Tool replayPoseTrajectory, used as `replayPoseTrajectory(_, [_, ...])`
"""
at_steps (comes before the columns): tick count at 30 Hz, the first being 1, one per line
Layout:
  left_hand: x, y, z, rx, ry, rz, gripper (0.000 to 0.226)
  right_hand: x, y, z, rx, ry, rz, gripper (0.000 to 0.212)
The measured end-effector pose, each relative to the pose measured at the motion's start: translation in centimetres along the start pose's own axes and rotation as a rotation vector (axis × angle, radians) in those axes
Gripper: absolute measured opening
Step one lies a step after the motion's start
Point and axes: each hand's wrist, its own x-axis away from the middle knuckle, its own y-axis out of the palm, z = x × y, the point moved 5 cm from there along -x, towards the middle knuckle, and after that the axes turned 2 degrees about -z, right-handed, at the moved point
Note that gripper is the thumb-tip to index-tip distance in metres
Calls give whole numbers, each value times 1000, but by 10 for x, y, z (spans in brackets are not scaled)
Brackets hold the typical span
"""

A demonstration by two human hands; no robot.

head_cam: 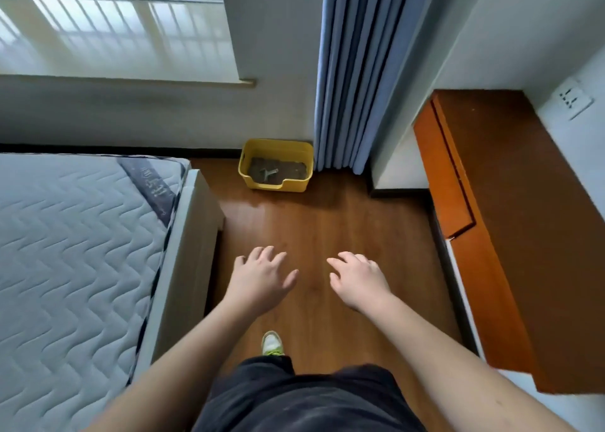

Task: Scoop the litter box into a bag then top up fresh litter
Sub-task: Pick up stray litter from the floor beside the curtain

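Note:
A yellow litter box (253, 182) stands on the wooden floor against the far wall, beside the blue curtain. Grey-brown litter (294, 169) fills its bottom and a grey scoop (267, 173) lies in it. My left hand (260, 279) and my right hand (358, 279) are stretched out in front of me, palms down, fingers spread and relaxed. Both hands hold nothing and hover well short of the box. No bag or fresh litter shows in the view.
A bed with a quilted grey mattress (72, 251) fills the left side. A brown wooden cabinet (510, 228) lines the right wall. A blue curtain (357, 71) hangs next to the box. A strip of wooden floor (314, 228) runs between bed and cabinet.

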Motion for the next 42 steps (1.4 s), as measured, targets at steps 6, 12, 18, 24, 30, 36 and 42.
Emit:
replayPoseTrajectory(6, [-102, -53, -9, -52, 100, -24, 65, -79, -54, 8, -61, 46, 29, 52])
replayPoseTrajectory(12, [-210, -66, 8, -64, 135, -68, 65, -170, -81, 52, -63, 76, -10, 57])
replayPoseTrajectory(18, [-304, -80, 29, -50, 92, -126, 65, -256, -105, 100, -52, 58, -94, 56])
replayPoseTrajectory(24, [-365, -88, 24, -50, 109, -163, 64, -328, -122, 119, -19, 37, -157, 55])
replayPoseTrajectory(30, [-415, -57, -8, -96, 211, -277, 60, -378, -111, 118, -60, 85, -194, 55])
replayPoseTrajectory(36, [-487, -31, -25, -90, 228, -291, 57, -421, -89, 120, -166, 154, -161, 55])
replayPoseTrajectory(42, [-576, 9, -2, -28, 281, -268, 55, -492, -57, 166, -414, 277, 15, 49])
